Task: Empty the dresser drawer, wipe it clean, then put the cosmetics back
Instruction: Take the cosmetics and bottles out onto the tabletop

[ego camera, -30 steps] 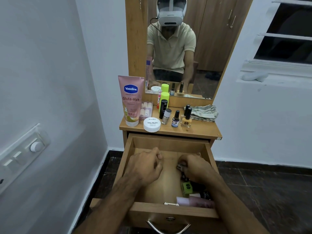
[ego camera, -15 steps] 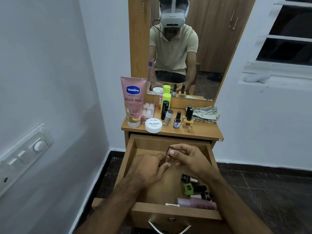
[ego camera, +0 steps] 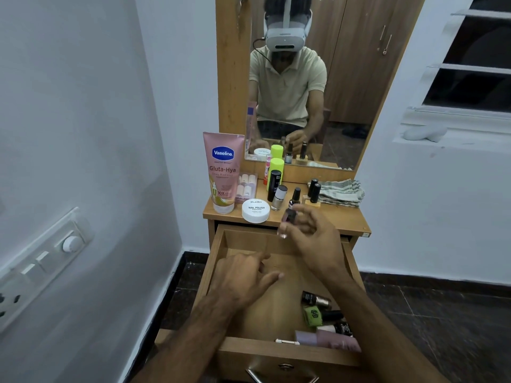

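Observation:
The wooden dresser drawer [ego camera: 218, 258] is pulled out. My right hand [ego camera: 315, 239] is raised over its far edge, shut on a small pinkish nail polish bottle [ego camera: 287, 219]. My left hand [ego camera: 243, 277] hovers over the bare drawer floor with fingers apart, holding nothing. In the drawer's near right corner lie a gold-capped dark bottle [ego camera: 315, 299], a green nail polish [ego camera: 313, 316], a pale bottle with a dark cap [ego camera: 336, 328] and a pink tube [ego camera: 329, 340]. On the dresser top [ego camera: 345, 217] stand a pink Vaseline tube [ego camera: 223, 172], a white nail polish remover jar [ego camera: 255, 210] and several small bottles.
A folded striped cloth [ego camera: 341, 192] lies at the back right of the dresser top. A mirror [ego camera: 304, 87] rises behind it. A white wall with a switch panel [ego camera: 41, 266] is close on the left. Dark tiled floor [ego camera: 442, 313] lies to the right.
My right hand lifted a small nail polish bottle out of the drawer and carried it up toward the dresser top. My left hand opened and stayed over the drawer.

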### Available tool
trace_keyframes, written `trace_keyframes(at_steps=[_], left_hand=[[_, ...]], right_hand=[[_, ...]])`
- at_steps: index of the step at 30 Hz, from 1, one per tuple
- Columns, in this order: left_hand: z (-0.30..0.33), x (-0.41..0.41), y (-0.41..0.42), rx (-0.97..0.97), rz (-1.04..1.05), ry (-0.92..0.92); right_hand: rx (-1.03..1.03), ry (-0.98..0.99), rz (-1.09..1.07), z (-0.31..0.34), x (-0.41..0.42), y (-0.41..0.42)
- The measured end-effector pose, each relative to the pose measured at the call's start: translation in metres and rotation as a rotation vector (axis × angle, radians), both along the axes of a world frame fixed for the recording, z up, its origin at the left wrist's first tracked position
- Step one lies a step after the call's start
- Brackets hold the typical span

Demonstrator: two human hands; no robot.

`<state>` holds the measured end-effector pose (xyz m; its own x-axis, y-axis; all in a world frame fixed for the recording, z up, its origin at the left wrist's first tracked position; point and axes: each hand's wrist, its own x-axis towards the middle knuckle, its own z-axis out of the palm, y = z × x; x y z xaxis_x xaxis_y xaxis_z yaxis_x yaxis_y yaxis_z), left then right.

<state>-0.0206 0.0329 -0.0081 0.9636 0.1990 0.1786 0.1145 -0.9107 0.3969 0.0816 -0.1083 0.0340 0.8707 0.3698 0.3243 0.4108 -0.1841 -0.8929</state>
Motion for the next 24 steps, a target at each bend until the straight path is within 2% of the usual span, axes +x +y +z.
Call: trace_keyframes(at_steps=[3, 10, 14, 18, 19, 20, 23, 24], left_hand=[[-0.001, 0.001, 0.000, -0.001, 0.016, 0.013], [-0.002, 0.001, 0.001, -0.021, 0.021, 0.016], [-0.002, 0.001, 0.000, -0.039, 0.015, 0.033], [-0.002, 0.001, 0.001, -0.040, 0.019, 0.031], [-0.002, 0.001, 0.001, -0.031, 0.018, 0.031], [-0.003, 0.001, 0.001, -0.025, 0.015, 0.035], [-0.003, 0.001, 0.000, -0.008, 0.002, 0.043], [-0.002, 0.002, -0.001, -0.004, 0.000, 0.047]], right_hand=[[-0.025, -0.070, -0.132, 0.013, 0.010, 0.018], [-0.158, -0.193, -0.274, 0.004, 0.021, 0.042], [-0.176, -0.177, -0.320, 0.005, 0.018, 0.044], [-0.025, -0.109, -0.273, 0.000, 0.011, 0.029], [-0.048, -0.085, -0.239, -0.001, 0.010, 0.019], [-0.160, -0.048, -0.182, -0.001, 0.009, 0.006], [-0.907, 0.047, 0.099, -0.002, 0.010, -0.030], [-1.100, 0.057, 0.165, -0.004, 0.009, -0.038]])
